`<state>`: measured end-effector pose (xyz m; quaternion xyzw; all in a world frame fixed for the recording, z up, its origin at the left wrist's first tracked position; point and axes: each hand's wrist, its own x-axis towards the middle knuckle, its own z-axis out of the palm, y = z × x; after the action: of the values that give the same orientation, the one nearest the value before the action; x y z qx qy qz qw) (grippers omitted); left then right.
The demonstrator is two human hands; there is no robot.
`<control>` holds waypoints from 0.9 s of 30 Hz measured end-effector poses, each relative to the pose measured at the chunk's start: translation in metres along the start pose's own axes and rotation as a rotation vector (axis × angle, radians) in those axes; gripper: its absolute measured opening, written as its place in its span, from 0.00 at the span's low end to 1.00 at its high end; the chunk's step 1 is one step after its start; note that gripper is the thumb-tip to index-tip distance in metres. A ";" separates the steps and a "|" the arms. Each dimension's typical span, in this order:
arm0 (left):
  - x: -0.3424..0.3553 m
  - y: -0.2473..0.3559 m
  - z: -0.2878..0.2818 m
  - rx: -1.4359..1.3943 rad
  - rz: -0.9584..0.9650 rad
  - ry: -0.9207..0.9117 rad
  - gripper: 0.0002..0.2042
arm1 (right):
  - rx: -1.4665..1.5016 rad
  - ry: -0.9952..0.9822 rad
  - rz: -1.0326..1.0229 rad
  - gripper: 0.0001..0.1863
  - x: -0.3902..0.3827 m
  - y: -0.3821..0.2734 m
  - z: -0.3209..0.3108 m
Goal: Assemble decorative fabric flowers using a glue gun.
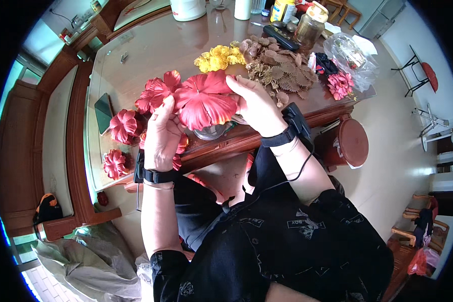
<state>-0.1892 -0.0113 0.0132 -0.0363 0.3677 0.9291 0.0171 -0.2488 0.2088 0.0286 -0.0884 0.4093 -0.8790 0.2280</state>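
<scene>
Holding a large red petal piece (204,103) above the surface's (161,53) near edge, the right hand (259,108) has its fingers closed on the upper right rim; the left hand's (163,133) fingers are narrow at the left side, their exact grip partly hidden. Red flowers (124,126) at the left look shaped already. This piece seems midway; yellow blooms (219,58) and brown leaves (282,65), heaped beyond, probably remain to be joined.
</scene>
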 end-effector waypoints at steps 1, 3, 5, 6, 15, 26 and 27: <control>-0.001 -0.001 0.000 -0.019 -0.004 -0.001 0.10 | 0.093 -0.025 0.038 0.12 0.001 0.001 -0.001; -0.004 -0.002 0.001 -0.053 -0.012 -0.002 0.10 | 0.115 -0.005 0.078 0.11 0.004 0.006 -0.005; -0.008 -0.002 0.006 -0.028 0.028 0.056 0.08 | 0.085 -0.002 0.074 0.11 0.005 0.011 -0.008; -0.007 -0.001 0.004 -0.025 0.024 0.035 0.08 | 0.042 0.010 0.062 0.10 0.007 0.014 -0.012; -0.010 -0.003 -0.003 0.045 0.053 0.052 0.06 | -0.819 0.016 -0.263 0.09 -0.025 0.009 -0.045; -0.009 -0.010 -0.027 0.044 0.077 -0.090 0.10 | -1.656 0.131 -0.533 0.07 -0.053 0.024 -0.079; -0.008 -0.010 -0.030 0.044 0.076 -0.112 0.10 | -1.585 0.138 -0.588 0.07 -0.052 0.022 -0.081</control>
<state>-0.1788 -0.0246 -0.0144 0.0303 0.3877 0.9213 0.0031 -0.2229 0.2760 -0.0392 -0.2711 0.8777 -0.3592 -0.1646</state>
